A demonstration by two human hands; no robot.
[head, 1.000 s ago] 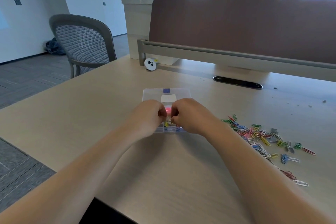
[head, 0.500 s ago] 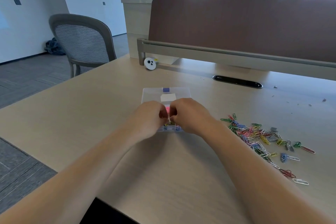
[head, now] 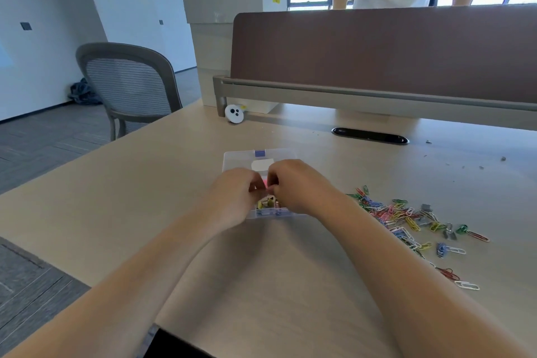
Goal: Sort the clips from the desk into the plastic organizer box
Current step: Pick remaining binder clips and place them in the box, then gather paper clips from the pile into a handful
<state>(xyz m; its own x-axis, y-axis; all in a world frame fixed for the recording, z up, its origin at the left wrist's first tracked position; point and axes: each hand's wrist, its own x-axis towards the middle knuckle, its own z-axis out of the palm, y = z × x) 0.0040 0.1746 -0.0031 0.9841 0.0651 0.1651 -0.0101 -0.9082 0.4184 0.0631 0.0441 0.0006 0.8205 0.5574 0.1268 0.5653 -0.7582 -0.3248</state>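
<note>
A transparent rectangular plastic organizer box (head: 236, 160) is laid open at the middle of the pale wooden desk (head: 139, 200), left of the scattered multicoloured paper clips (head: 406, 218). Yellow and blue clips are seen inside. Its long axis runs near to far, with the blue latch at the far edge. The left hand (head: 232, 196) and right hand (head: 302, 187) are curled above it, fingertips meeting at a small pink item (head: 265, 183). Whether it is gripped cannot be told.

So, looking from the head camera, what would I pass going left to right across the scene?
Grey mesh-backed chair beside the desk → clear plastic organizer box on the desk → loose pile of coloured clips spread on the desk.
</note>
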